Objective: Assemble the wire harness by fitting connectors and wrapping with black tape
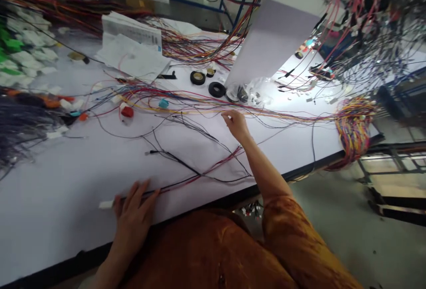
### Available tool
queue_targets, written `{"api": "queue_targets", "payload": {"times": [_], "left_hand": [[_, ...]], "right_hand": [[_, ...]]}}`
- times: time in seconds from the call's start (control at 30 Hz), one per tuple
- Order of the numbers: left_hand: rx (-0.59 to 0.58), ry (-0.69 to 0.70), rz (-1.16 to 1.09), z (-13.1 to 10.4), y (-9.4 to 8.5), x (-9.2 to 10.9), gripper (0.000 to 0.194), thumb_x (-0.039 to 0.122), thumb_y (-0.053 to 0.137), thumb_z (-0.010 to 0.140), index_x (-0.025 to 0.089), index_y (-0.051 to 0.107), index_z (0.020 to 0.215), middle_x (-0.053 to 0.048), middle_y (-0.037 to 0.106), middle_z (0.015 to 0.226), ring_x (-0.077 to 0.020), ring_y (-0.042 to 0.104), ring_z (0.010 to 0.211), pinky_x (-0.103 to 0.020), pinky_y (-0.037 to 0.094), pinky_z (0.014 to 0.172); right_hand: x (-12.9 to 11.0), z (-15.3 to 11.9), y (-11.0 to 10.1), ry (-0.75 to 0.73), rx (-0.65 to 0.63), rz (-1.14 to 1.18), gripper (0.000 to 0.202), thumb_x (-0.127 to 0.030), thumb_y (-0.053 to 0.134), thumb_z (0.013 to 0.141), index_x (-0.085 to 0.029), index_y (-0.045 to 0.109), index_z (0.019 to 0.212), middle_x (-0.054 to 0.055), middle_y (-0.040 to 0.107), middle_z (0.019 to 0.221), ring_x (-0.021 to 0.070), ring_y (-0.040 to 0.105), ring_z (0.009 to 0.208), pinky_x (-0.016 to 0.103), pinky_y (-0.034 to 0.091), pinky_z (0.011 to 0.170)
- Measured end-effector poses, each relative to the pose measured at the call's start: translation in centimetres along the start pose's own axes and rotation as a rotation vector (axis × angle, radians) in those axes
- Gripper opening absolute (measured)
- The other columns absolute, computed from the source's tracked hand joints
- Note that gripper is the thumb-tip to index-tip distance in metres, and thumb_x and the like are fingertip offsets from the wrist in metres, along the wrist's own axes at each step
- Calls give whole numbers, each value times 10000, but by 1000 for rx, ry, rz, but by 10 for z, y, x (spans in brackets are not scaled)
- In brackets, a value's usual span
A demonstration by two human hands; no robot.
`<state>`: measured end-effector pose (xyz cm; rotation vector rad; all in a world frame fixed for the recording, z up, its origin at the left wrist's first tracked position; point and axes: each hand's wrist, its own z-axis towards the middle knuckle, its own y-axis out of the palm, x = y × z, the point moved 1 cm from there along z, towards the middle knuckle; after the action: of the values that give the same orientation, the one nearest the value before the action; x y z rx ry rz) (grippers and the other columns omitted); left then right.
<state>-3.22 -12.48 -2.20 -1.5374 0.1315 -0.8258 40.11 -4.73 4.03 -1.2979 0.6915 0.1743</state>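
My left hand [135,205] lies on the white table with its fingers stretched and slightly spread over a wire harness [179,181]. A white connector [106,205] at the end of that harness sticks out to the left of the fingers. The harness's red and black wires run to the right and fork into thin branches. Farther out, my right hand [235,125] is closed with bent fingertips beside a long bundle of coloured wires [282,115]. Whatever is between those fingertips is too small to make out. Black branch wires [199,133] lie left of this hand.
Rolls of black tape [217,89] and a clear plastic bag [256,93] lie behind the bundle. Papers [133,56] rest at the back left. White connectors [28,54] are piled at far left. A coiled wire bunch [354,129] hangs over the table's right end.
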Motion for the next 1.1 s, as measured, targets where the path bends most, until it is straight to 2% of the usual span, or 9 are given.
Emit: {"api": "queue_targets", "payload": {"times": [0.17,0.3,0.47,0.6,0.67,0.77,0.83,1.0,1.1], "left_hand": [[-19,-11,62,3,0,3,386,176,435,955,244,730,1194,-136,534,1469,-337,377,1448,-586,124,1203],[-48,-25,104,2,1,2,423,142,413,949,256,720,1216,-125,533,1474,-344,402,1432,-610,149,1191],[-55,-10,99,-2,7,-10,417,144,465,928,293,705,1235,-117,503,1501,-357,385,1440,-646,157,1173],[-20,39,61,-4,14,-18,375,148,499,922,277,709,1204,-149,518,1478,-381,377,1441,-680,206,1140],[4,55,52,-4,13,-19,374,135,515,913,290,699,1200,-142,531,1466,-378,402,1426,-687,219,1133],[33,100,11,2,2,-14,374,135,513,920,278,663,1231,-143,551,1442,-370,436,1402,-687,253,1131],[31,160,-50,14,-12,-5,353,156,503,936,242,637,1252,-149,566,1419,-343,462,1387,-629,333,1133],[-41,358,-202,84,-33,25,332,190,445,980,219,622,1259,-103,590,1398,-238,505,1354,-447,457,1113],[-92,383,-300,138,-28,42,330,205,414,983,186,670,1192,-121,618,1357,-244,533,1322,-456,459,1106]], "right_hand": [[-15,100,24,-45,-151,-317,284,-204,482,957,-144,722,1096,124,681,1152,224,605,1080,320,456,932],[-36,137,49,-77,-192,-348,179,-140,599,878,-111,703,1021,138,675,1153,239,598,1068,310,463,885],[-52,133,26,-36,26,-324,287,-181,379,1008,-94,557,1216,133,625,1191,182,579,1033,289,436,874],[-63,90,-16,-66,242,-185,300,-302,378,1023,-163,561,1215,86,652,1108,182,596,973,301,436,820],[-64,61,-25,-99,48,-98,247,-293,471,980,-164,615,1133,59,676,992,164,613,883,285,445,774],[-61,28,-13,-64,-554,157,222,-274,610,885,-143,634,1062,23,673,829,116,617,689,232,471,650],[-61,20,4,11,-834,336,309,-277,643,863,-139,591,1135,16,681,821,105,625,626,215,490,582],[-91,46,50,113,-1010,466,137,-260,657,870,-143,590,896,13,699,784,81,609,552,181,476,486],[-113,66,57,131,-826,489,178,-291,610,910,-155,589,797,-54,563,535,51,465,411,162,352,393]]}}
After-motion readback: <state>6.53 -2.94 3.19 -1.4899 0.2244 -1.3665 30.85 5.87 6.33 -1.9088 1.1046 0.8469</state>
